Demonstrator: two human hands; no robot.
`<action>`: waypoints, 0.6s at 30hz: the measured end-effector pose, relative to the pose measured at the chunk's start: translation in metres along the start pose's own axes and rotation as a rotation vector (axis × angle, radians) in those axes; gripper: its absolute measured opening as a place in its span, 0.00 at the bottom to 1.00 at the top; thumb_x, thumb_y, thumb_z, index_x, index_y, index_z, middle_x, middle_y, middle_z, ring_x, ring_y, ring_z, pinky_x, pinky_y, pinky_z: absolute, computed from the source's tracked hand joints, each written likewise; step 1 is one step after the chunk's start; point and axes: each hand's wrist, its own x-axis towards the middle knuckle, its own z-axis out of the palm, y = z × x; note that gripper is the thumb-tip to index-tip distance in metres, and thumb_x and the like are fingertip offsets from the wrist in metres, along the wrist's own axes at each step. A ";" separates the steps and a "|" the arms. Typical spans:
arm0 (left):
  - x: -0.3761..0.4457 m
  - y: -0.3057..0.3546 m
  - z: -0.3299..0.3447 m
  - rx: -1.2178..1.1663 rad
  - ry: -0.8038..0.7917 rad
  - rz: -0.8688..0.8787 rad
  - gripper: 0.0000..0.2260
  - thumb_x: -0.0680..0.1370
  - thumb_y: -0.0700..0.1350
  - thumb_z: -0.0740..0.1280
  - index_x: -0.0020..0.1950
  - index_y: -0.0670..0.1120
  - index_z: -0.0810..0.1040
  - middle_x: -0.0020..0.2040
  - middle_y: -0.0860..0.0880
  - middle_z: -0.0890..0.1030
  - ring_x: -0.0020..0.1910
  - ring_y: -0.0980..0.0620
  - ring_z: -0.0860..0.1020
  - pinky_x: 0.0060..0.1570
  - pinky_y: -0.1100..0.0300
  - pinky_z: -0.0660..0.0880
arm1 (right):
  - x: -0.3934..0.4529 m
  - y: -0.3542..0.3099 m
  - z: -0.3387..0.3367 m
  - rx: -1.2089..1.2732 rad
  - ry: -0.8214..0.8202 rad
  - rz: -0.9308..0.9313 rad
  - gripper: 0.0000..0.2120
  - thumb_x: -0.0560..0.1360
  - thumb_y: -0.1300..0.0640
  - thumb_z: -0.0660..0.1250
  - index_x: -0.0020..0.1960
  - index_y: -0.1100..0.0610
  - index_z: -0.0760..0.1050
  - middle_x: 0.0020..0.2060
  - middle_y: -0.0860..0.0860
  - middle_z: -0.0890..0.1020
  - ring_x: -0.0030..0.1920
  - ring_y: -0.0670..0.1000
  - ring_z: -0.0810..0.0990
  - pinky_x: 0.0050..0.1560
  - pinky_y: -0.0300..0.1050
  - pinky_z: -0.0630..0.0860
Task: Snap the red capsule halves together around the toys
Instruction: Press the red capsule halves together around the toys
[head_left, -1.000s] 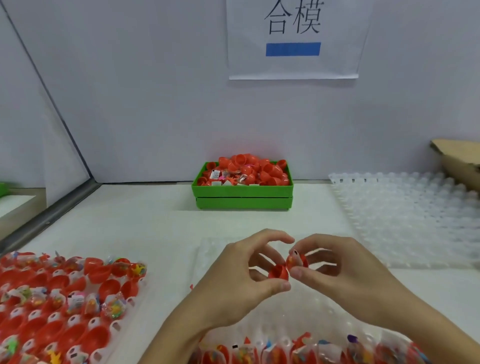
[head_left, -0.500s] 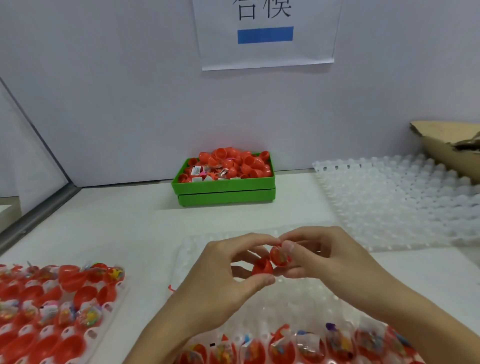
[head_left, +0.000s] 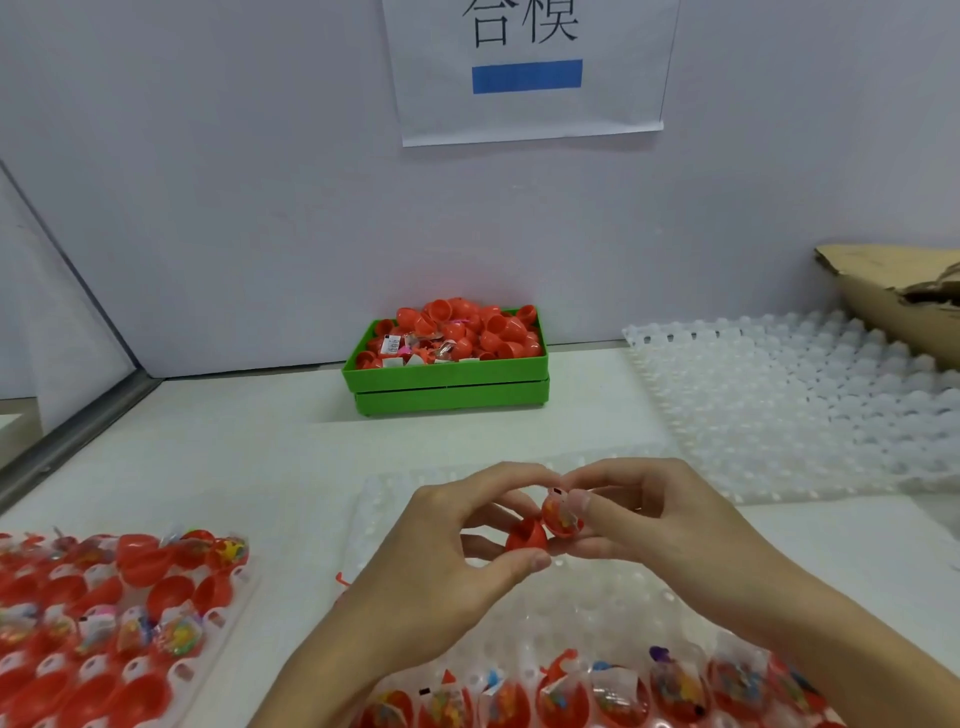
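Observation:
My left hand (head_left: 441, 551) pinches an empty red capsule half (head_left: 525, 535) between thumb and fingers. My right hand (head_left: 654, 525) grips the other red capsule half (head_left: 560, 515), which holds a bagged toy. The two halves touch at an angle, still open, above a clear plastic tray (head_left: 597, 597). Along the tray's near edge sit several red halves with bagged toys (head_left: 613, 691).
A green box (head_left: 447, 384) heaped with red capsules stands at the back wall. At the left lies a tray of red halves and toys (head_left: 109, 618). A stack of empty clear trays (head_left: 795, 400) and a cardboard box (head_left: 904, 296) are at the right.
Both hands have kept the two halves and turned them closer together; the toy-filled half now leans against the empty one. The camera has shifted slightly.

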 end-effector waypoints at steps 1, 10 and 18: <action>0.000 0.000 0.000 -0.001 0.000 0.006 0.20 0.74 0.42 0.75 0.58 0.64 0.78 0.50 0.59 0.83 0.53 0.57 0.82 0.49 0.63 0.81 | 0.000 0.001 0.000 0.005 0.005 0.003 0.08 0.80 0.61 0.65 0.51 0.59 0.83 0.42 0.55 0.87 0.45 0.52 0.87 0.46 0.35 0.80; 0.000 -0.002 0.000 -0.010 0.016 0.025 0.15 0.74 0.43 0.75 0.53 0.62 0.80 0.50 0.59 0.83 0.53 0.58 0.82 0.48 0.62 0.81 | 0.001 0.003 0.000 0.020 0.013 0.024 0.09 0.80 0.59 0.64 0.52 0.59 0.82 0.42 0.56 0.87 0.44 0.55 0.87 0.46 0.35 0.81; -0.001 0.000 -0.001 0.016 0.044 0.034 0.18 0.75 0.43 0.74 0.56 0.66 0.80 0.52 0.62 0.82 0.53 0.59 0.80 0.46 0.65 0.80 | 0.002 0.005 -0.002 0.066 -0.053 -0.030 0.12 0.80 0.56 0.62 0.54 0.57 0.83 0.48 0.56 0.87 0.49 0.57 0.87 0.50 0.41 0.82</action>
